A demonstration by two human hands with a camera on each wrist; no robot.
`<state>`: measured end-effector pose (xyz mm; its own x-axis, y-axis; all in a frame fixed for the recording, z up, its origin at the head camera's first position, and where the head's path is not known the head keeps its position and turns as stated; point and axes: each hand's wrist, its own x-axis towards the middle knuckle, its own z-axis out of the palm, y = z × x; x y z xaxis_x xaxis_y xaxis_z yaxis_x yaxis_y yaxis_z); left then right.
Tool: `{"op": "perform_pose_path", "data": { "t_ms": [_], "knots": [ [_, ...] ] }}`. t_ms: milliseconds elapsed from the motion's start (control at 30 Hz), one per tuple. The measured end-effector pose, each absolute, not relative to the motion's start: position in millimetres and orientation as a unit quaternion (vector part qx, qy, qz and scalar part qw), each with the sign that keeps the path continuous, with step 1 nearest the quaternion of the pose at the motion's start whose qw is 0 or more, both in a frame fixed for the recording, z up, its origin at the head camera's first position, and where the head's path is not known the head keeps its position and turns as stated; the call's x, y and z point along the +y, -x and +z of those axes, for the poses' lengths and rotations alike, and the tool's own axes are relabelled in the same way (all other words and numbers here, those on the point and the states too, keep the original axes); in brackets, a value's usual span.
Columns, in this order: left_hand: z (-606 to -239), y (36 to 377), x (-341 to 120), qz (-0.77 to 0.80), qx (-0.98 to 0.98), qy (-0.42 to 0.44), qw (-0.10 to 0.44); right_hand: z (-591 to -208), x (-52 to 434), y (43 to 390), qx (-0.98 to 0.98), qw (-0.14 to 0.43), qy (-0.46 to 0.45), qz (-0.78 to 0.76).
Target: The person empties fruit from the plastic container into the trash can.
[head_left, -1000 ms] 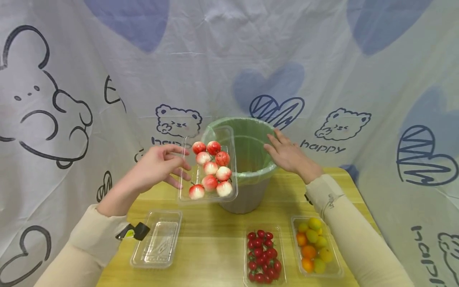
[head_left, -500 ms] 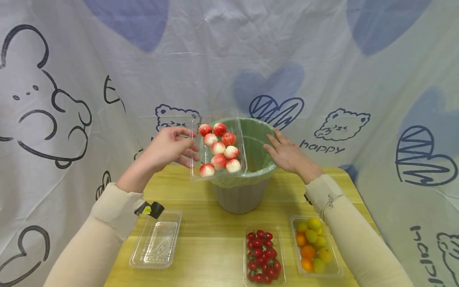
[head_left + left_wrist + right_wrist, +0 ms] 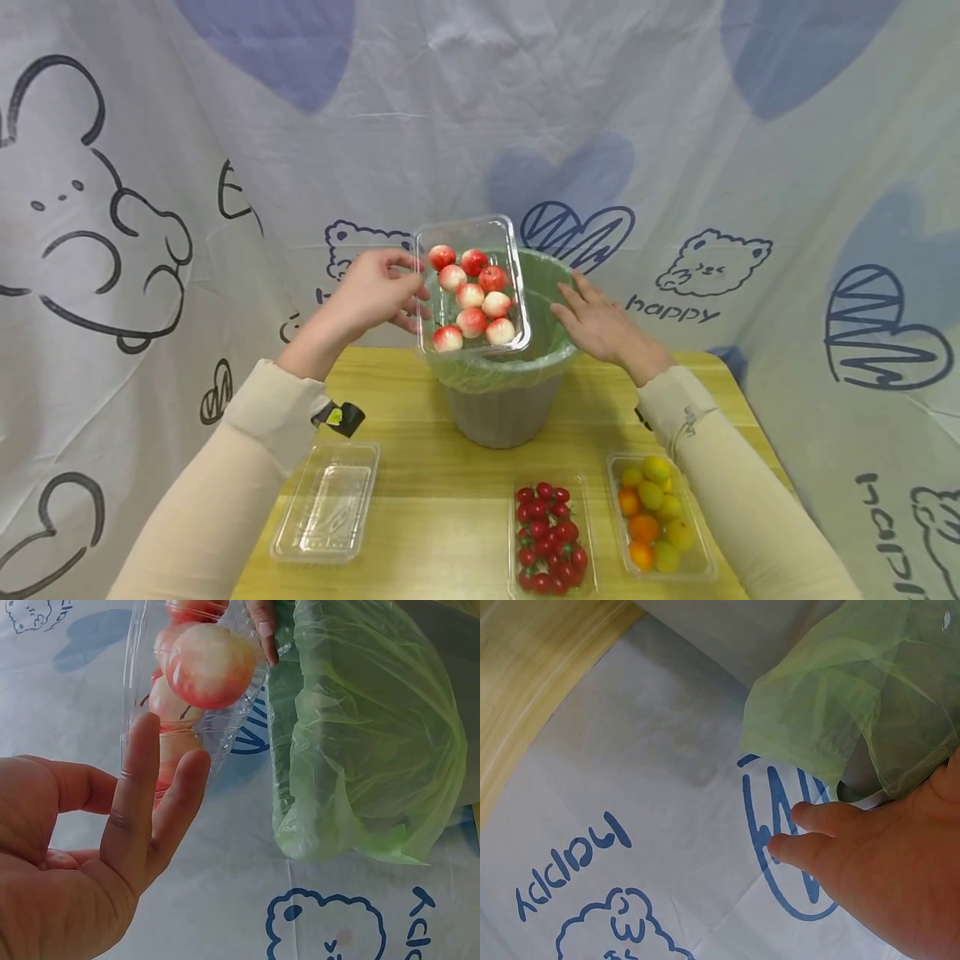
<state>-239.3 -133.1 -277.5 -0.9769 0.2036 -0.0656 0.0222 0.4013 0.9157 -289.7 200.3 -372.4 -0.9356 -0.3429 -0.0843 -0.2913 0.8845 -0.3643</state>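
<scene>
Right hand (image 3: 885, 870) at 4 o'clock, probably touching the bin (image 3: 750, 634); green liner (image 3: 814, 694) at 2, table (image 3: 536, 671) at 10.

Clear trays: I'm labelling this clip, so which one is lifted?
The tray of red-and-white fruit, held by the left hand; the other three trays rest on the table.

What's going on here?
A person's left hand holds a clear tray of red-and-white fruit by its side, over the mouth of a grey bin with a green liner. The right hand is at the bin's rim. The fruit is in the tray. Nearer on the table sit small red tomatoes, yellow and orange fruit, and another tray.
</scene>
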Motion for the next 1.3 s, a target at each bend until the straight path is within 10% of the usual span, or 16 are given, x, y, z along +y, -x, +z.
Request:
{"op": "perform_pose_path", "data": {
  "t_ms": [1300],
  "knots": [
    [-331.1, 272.7, -89.5, 0.584, 0.802, -0.078, -0.096, -372.3, 201.1, 291.0, 0.966, 0.083, 0.162, -0.181]
  ]
}}
